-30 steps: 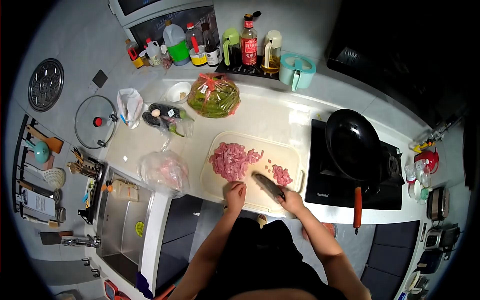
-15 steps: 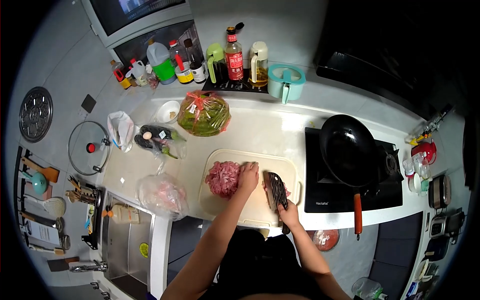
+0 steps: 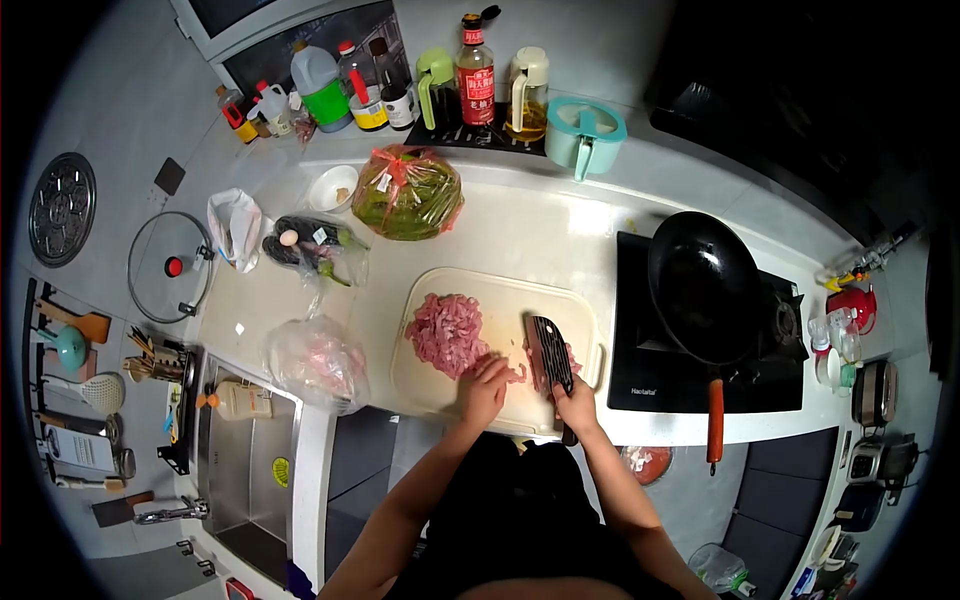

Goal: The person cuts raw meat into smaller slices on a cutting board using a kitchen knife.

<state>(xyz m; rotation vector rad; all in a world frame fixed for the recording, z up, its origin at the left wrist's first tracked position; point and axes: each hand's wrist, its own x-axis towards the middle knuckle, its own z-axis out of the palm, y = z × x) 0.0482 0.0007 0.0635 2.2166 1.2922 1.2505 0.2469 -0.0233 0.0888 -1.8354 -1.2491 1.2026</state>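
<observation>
On a cream cutting board lies a heap of sliced pink meat, on the left half. My left hand is at the heap's lower right edge, its fingers slightly spread over a few small strips, with nothing gripped. My right hand is closed on the handle of a dark cleaver, whose blade points away from me on the right part of the board. Some more meat shows just right of the blade, partly hidden by it.
Right of the board, a black wok sits on the gas stove. A clear bag lies to the left, above the sink. Bagged green vegetables and bottles stand at the back.
Since half a second ago, my left hand has drawn back toward me from the meat heap. The cleaver remains in my right hand on the board's right side. The camera view has shifted slightly.
</observation>
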